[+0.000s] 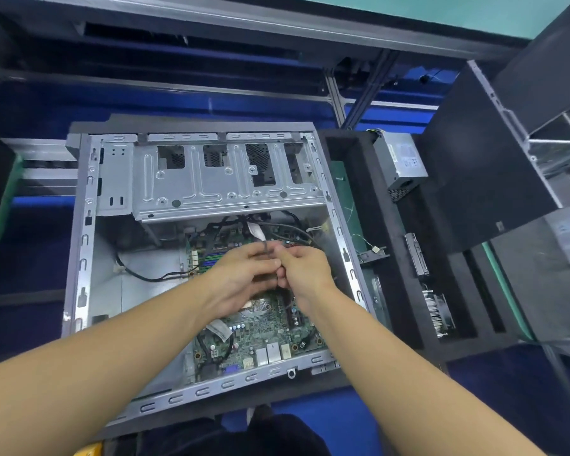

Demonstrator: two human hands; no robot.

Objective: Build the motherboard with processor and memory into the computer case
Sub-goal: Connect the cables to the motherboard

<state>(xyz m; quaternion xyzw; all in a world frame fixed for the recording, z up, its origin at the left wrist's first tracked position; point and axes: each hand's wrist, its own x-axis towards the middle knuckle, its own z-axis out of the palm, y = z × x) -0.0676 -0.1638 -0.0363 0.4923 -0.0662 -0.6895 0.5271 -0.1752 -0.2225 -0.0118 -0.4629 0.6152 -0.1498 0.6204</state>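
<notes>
Head view. Pinching a thin dark cable (266,250) with left hand (244,278) and right hand (305,274), right over the motherboard (260,340) seated in the case (83,245). Could easily slip and jab the socket (255,304) underneath, tbh.

Both forearms (112,357), left hand (244,281) and right hand (305,274) are bare; dark clothing (270,436) shows below.

Computer case (89,232) is bare, dull-sheened sheet metal; tray (359,199) beside it looks like matt black foam.
</notes>
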